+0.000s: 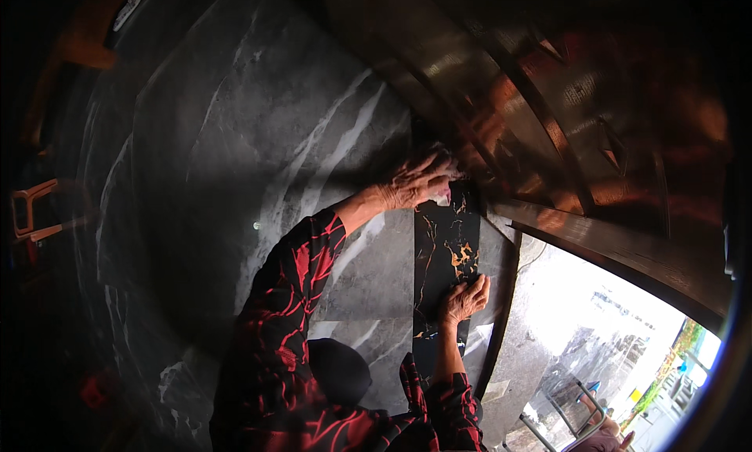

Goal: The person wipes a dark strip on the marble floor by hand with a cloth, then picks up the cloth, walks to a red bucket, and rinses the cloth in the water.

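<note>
Pressing at a dark strip beside the doorway, the work looks partway along

Both hands are on the gold-veined black strip (446, 240), which runs along the grey marbled tiles (211, 186) next to the metal door (580, 131); the left hand (415, 182), fingers blurred, seems to clasp a pale wad (442, 197) at the upper end, while the right hand (466, 298) rests unclenched lower down, the 2 of them well apart. I'd judge the strip's placing mostly done, since it lies in line with the tiles; some attention to its surface or edge seems left, though I can't tell from here whether it is fixed, or what the wad is
</note>
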The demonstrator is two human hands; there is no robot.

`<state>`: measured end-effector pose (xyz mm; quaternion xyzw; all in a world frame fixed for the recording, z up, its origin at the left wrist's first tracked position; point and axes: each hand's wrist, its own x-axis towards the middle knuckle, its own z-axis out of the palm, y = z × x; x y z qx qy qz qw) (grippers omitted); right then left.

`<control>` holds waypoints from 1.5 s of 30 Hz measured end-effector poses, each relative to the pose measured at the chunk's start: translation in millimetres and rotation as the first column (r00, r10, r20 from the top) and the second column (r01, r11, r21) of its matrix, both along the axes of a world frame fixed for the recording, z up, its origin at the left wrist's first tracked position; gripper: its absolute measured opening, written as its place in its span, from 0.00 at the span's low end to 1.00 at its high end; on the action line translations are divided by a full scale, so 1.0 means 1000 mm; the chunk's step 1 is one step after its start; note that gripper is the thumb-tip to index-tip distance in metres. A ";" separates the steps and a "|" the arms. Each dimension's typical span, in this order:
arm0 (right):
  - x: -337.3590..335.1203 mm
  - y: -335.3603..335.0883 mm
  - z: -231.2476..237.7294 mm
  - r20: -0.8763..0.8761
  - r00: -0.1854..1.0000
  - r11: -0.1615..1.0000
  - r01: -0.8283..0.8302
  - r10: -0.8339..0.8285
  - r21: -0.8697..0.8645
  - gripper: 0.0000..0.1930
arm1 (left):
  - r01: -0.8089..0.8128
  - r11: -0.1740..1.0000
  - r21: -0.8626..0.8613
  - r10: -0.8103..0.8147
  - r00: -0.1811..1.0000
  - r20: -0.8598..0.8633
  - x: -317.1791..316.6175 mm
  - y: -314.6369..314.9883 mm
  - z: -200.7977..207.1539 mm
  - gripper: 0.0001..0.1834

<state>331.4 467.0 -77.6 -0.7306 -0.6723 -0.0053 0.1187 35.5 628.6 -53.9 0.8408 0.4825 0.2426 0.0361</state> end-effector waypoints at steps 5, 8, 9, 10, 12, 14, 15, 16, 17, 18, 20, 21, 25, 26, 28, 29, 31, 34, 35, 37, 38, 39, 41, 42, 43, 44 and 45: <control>0.005 -0.001 -0.003 0.014 1.000 1.000 0.012 -0.012 -0.004 0.26 | -0.174 0.968 -0.183 0.168 0.985 -0.048 -0.092 0.039 -0.009 0.33; 0.009 0.003 -0.004 0.021 0.999 0.999 0.033 -0.033 0.004 0.26 | -0.303 0.944 -0.128 0.281 0.946 -0.162 -0.120 0.047 -0.010 0.36; 0.011 0.003 -0.004 0.025 0.999 0.999 0.034 -0.034 0.005 0.26 | -0.395 0.912 -0.110 0.362 0.902 -0.233 -0.133 0.054 -0.003 0.35; 0.009 0.004 -0.004 0.012 1.000 1.000 0.023 -0.023 0.018 0.26 | -0.521 0.831 -0.195 0.477 0.848 -0.231 -0.155 0.057 0.001 0.33; 0.004 0.003 -0.003 -0.025 1.000 0.999 -0.003 0.004 0.035 0.27 | -0.700 0.694 -0.169 0.675 0.714 -0.186 -0.221 0.054 -0.007 0.27; 0.005 0.003 -0.005 -0.006 1.000 1.000 0.000 0.001 0.025 0.26 | -0.772 0.622 -0.129 0.734 0.632 -0.248 -0.280 0.041 -0.010 0.29; 0.001 0.002 -0.004 -0.017 1.000 1.000 -0.008 0.008 0.019 0.26 | -0.784 0.614 -0.093 0.746 0.614 -0.257 -0.303 0.018 -0.013 0.30; 0.004 0.004 -0.002 -0.006 1.000 1.000 0.004 -0.004 0.022 0.25 | -0.781 0.621 -0.068 0.748 0.617 -0.245 -0.310 0.009 -0.019 0.31; 0.008 0.003 0.000 0.014 1.000 1.000 0.006 -0.006 0.024 0.25 | -0.779 0.621 -0.084 0.748 0.622 -0.232 -0.316 -0.010 -0.027 0.32; 0.008 0.001 -0.003 0.016 1.000 1.000 -0.013 0.012 0.013 0.25 | -0.794 0.603 -0.076 0.763 0.602 -0.235 -0.327 -0.047 -0.020 0.33; 0.006 -0.002 -0.007 0.020 0.999 0.999 -0.034 0.033 0.007 0.25 | -0.826 0.554 -0.102 0.799 0.562 -0.216 -0.338 -0.113 -0.009 0.35; 0.010 -0.001 -0.007 0.055 0.997 0.998 -0.050 0.048 0.037 0.25 | -0.841 0.534 -0.087 0.802 0.537 -0.261 -0.341 -0.137 -0.006 0.35; 0.017 0.001 -0.008 0.069 0.998 0.999 -0.013 0.010 0.049 0.27 | -0.909 0.409 -0.076 0.871 0.414 -0.263 -0.344 -0.257 -0.007 0.35; 0.012 -0.002 -0.011 0.046 0.998 0.999 -0.034 0.032 0.035 0.27 | -0.936 0.340 -0.096 0.911 0.352 -0.216 -0.348 -0.309 -0.002 0.34; 0.014 0.001 -0.009 0.059 0.998 0.997 -0.038 0.034 0.064 0.27 | -0.961 0.264 -0.085 0.937 0.276 -0.213 -0.332 -0.347 -0.009 0.34; 0.011 0.001 -0.008 0.058 0.997 0.998 -0.044 0.041 0.052 0.27 | -0.967 0.249 -0.058 0.937 0.255 -0.240 -0.319 -0.359 -0.005 0.35; 0.008 -0.001 -0.006 0.054 0.997 0.998 -0.048 0.046 0.036 0.27 | -0.981 0.193 -0.025 0.944 0.193 -0.268 -0.294 -0.364 -0.003 0.35; 0.008 -0.002 -0.010 0.076 0.996 0.998 -0.043 0.040 0.039 0.27 | -0.980 0.196 0.013 0.962 0.190 -0.194 -0.270 -0.349 -0.007 0.32; 0.017 0.003 -0.008 0.108 0.994 0.998 -0.012 0.005 0.066 0.27 | -0.966 0.257 0.027 0.955 0.249 -0.159 -0.250 -0.314 -0.020 0.31; 0.010 -0.003 -0.007 0.094 0.996 1.000 0.002 -0.002 -0.002 0.27 | -0.945 0.307 -0.117 0.947 0.316 -0.066 -0.213 -0.299 -0.007 0.31; 0.005 -0.001 -0.005 0.093 0.996 1.000 0.021 -0.020 -0.018 0.27 | -0.915 0.399 -0.061 0.916 0.401 -0.027 -0.192 -0.279 -0.004 0.32; 0.006 0.000 -0.006 0.091 0.995 0.999 0.034 -0.032 -0.028 0.27 | -0.884 0.457 -0.100 0.889 0.458 0.015 -0.167 -0.259 -0.002 0.28; 0.000 0.000 -0.008 0.097 0.995 1.000 0.005 -0.005 0.000 0.26 | -0.762 0.638 -0.106 0.769 0.627 0.124 -0.116 -0.226 -0.001 0.27; 0.002 0.000 -0.008 0.110 0.994 1.000 0.003 -0.004 0.016 0.25 | -0.635 0.744 -0.210 0.667 0.725 0.171 -0.082 -0.211 0.006 0.26; 0.006 0.002 -0.005 0.115 0.993 0.999 -0.022 0.018 0.032 0.25 | -0.512 0.815 -0.272 0.566 0.805 0.177 -0.046 -0.198 0.003 0.25; 0.011 0.005 -0.001 0.094 0.995 0.999 -0.041 0.039 0.022 0.25 | -0.434 0.892 -0.125 0.450 0.874 0.182 -0.012 -0.189 -0.008 0.22; 0.008 0.004 0.000 0.049 0.995 0.997 -0.082 0.082 -0.007 0.25 | -0.343 0.925 -0.164 0.372 0.903 0.214 0.018 -0.199 -0.012 0.20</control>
